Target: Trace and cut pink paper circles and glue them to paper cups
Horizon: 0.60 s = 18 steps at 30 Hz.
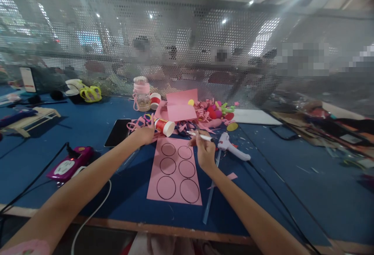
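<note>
A pink sheet [174, 172] with several black circles drawn on it lies on the blue table [292, 192] in front of me. My right hand [204, 150] is closed on a white marker [201, 136], held over the sheet's far right corner. My left hand [145, 133] reaches past the sheet's far left corner and grips a red and white paper cup [164, 126] lying on its side.
A white glue gun [233, 147] lies right of the sheet, a clear ruler [210, 192] beside it. Pink paper scraps and coloured pom-poms [214, 111] pile up behind. A black tablet [117, 132], pink device [70, 163], pink bottle [142, 93], second cup [154, 100], perforated screen [187, 48].
</note>
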{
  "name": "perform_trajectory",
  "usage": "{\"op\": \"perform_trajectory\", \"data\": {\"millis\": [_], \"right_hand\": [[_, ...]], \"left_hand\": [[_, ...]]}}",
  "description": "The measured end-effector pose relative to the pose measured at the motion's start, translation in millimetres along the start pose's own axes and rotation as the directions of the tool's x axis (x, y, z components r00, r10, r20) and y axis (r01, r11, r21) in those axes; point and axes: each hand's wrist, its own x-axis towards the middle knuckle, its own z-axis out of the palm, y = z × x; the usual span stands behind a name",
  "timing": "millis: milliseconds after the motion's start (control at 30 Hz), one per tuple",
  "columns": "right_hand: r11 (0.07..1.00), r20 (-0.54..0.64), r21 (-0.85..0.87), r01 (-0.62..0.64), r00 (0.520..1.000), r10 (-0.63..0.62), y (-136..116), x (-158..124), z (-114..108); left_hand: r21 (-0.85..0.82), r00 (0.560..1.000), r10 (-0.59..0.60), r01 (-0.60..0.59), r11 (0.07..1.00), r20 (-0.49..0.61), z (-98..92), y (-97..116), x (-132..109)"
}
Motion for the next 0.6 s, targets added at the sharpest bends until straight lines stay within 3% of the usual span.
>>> {"op": "perform_trajectory", "data": {"millis": [133,233,267,300,367,433,500,600], "right_hand": [[0.921,0.021,0.347,-0.176,0.983,0.180,-3.8,8.0,-3.6],[0.793,0.137,0.461,-0.398,0.915,0.380,-7.4,15.6,-6.4],[0.745,0.169,0.478,-0.464,0.882,0.440,-8.4,17.4,-6.7],[0.703,0.193,0.492,-0.513,0.852,0.487,-9.2,18.3,-6.4],[0.649,0.227,0.508,-0.566,0.815,0.532,-10.0,17.7,-4.7],[0.637,0.267,0.513,-0.575,0.812,0.519,-9.9,14.1,-2.0],[0.650,0.323,0.498,-0.573,0.819,0.475,-9.8,9.5,0.8],[0.678,0.373,0.472,-0.564,0.824,0.426,-10.3,4.2,4.3]], "left_hand": [[0.051,0.998,-0.044,0.046,0.998,-0.035,-18.4,2.4,-10.9],[0.027,0.992,0.001,0.003,1.000,-0.129,-42.9,6.2,-17.6],[-0.032,0.980,0.019,-0.026,0.999,-0.197,-49.7,8.2,-18.0],[-0.196,0.958,0.002,-0.061,0.979,-0.288,-54.7,10.6,-17.3],[-0.529,0.931,-0.081,-0.129,0.839,-0.356,-58.1,16.1,-13.2],[-0.759,0.940,-0.168,-0.125,0.639,-0.297,-53.9,21.7,-7.0],[-0.855,0.945,-0.218,-0.102,0.509,-0.243,-46.5,26.1,-1.2],[-0.890,0.942,-0.237,-0.111,0.443,-0.236,-38.5,30.2,3.3]]}}
